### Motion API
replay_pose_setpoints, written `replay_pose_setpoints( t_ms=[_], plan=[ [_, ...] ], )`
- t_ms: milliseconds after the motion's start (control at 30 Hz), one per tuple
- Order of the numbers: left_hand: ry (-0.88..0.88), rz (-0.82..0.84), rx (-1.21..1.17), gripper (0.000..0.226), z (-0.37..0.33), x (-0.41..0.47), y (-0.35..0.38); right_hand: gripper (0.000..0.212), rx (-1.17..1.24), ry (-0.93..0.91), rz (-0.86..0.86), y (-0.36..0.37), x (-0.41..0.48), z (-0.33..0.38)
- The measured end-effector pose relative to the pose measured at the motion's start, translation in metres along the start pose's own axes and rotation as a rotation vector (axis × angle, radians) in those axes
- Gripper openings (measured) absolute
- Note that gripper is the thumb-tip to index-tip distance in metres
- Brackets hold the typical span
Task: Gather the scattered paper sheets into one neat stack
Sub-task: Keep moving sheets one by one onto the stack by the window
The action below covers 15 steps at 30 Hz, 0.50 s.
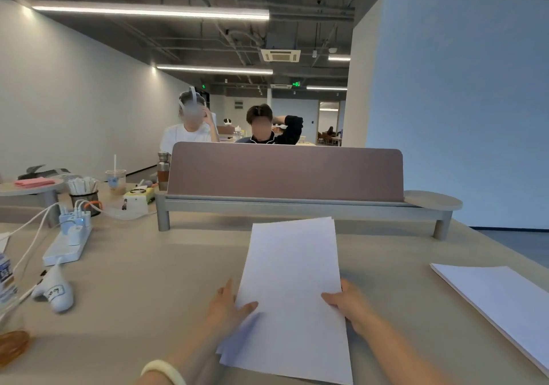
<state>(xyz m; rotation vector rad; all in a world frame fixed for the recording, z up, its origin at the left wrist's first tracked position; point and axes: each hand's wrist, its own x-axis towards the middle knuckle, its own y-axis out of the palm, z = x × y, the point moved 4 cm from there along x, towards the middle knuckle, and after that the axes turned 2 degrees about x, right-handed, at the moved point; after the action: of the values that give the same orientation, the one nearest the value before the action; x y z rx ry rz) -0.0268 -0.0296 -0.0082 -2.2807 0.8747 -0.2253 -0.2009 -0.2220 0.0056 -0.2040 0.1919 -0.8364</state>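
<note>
1. Near table (148, 280) edge, centre: sheets (292, 289) gripped by left hand (228, 304) and right hand (347, 304), one per side.
2. Lower-left corners stray; advise tapping edges square.
3. Pile (502, 304) at right edge: merge.

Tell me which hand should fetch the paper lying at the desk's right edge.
Right. The right hand grips the held sheets at their right edge, nearest the side paper; the left hand, at their left edge, would probably have to cross them.
</note>
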Motion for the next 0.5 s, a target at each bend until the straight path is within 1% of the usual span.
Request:
replay_pose_setpoints(
  t_ms=[33, 100, 133, 167, 233, 300, 367, 433, 500],
  plan=[
    [0.006, -0.015, -0.109, 0.101, -0.002, 0.001, -0.004, 0.024, 0.025, -0.037, 0.008, -0.002, -0.006, 0.006],
    [0.002, -0.043, -0.270, 0.090, -0.011, -0.002, -0.011, 0.027, 0.073, -0.106, 0.016, -0.006, -0.012, 0.018],
    [0.014, -0.057, -0.311, 0.082, -0.018, -0.002, -0.014, 0.028, 0.087, -0.137, 0.011, -0.009, -0.014, 0.024],
    [0.052, -0.072, -0.344, 0.070, -0.026, -0.003, -0.020, 0.030, 0.102, -0.161, 0.011, -0.011, -0.015, 0.030],
    [0.168, -0.098, -0.378, 0.038, -0.040, -0.006, -0.030, 0.034, 0.141, -0.199, -0.003, -0.014, -0.017, 0.042],
    [0.237, -0.152, -0.414, 0.019, -0.053, -0.010, -0.038, 0.029, 0.175, -0.235, -0.050, -0.020, -0.021, 0.058],
    [0.309, -0.233, -0.461, 0.014, -0.065, -0.015, -0.047, 0.021, 0.158, -0.284, -0.108, -0.025, -0.027, 0.076],
    [0.354, -0.288, -0.457, 0.016, -0.074, -0.020, -0.051, 0.022, 0.133, -0.333, -0.139, -0.026, -0.031, 0.086],
    [0.352, -0.284, -0.446, 0.017, -0.072, -0.021, -0.046, 0.027, 0.138, -0.347, -0.147, -0.022, -0.035, 0.087]
  ],
)
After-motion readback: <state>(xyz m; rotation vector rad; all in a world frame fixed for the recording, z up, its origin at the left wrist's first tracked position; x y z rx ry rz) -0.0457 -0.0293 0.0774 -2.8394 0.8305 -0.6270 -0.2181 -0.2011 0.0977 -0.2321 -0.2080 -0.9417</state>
